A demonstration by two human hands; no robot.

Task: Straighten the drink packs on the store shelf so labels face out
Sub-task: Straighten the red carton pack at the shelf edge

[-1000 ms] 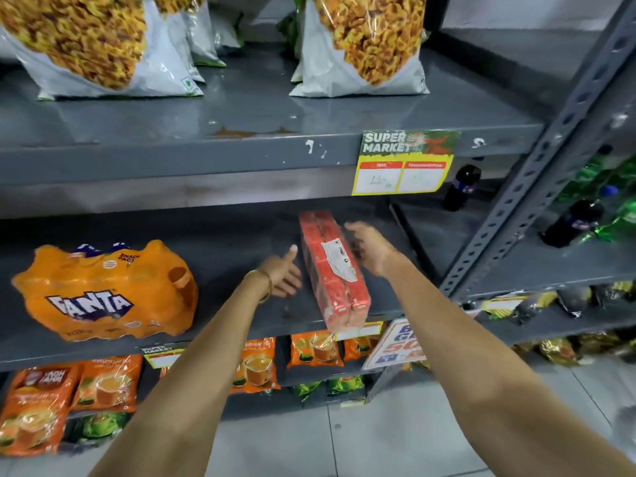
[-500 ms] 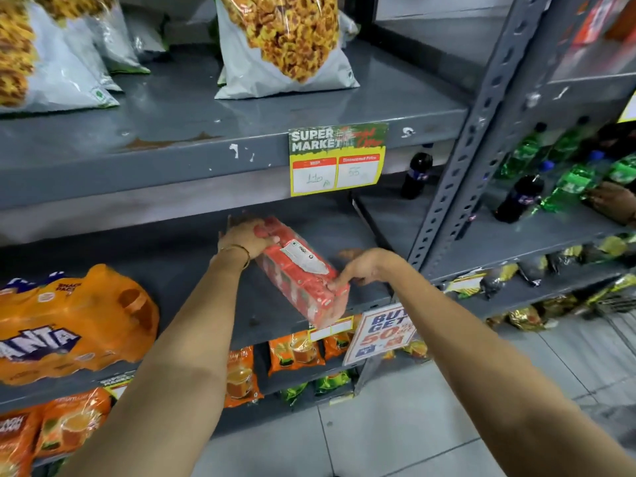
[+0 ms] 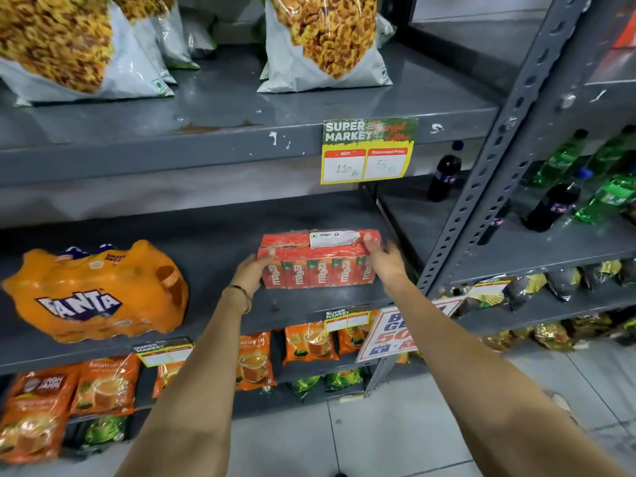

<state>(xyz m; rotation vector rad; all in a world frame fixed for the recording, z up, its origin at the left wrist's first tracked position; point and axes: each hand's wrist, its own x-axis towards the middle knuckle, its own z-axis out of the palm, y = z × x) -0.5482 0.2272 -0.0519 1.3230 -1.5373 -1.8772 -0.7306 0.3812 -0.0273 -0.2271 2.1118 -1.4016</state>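
You have the red Maaza pack (image 3: 318,259) sitting on the middle shelf (image 3: 213,235), its row of labels squared to the aisle. Your left hand (image 3: 253,271) and right hand (image 3: 385,261) clasp its two ends, fingers curled on the wrap. Squaring looks done — let go next, then check the Fanta pack (image 3: 96,292), which sits askew, well to the left.

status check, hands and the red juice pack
Left hand and right hand grip the Maaza pack by its ends. Labels face out, sideways. Fanta pack sits apart at left, nothing in the way.
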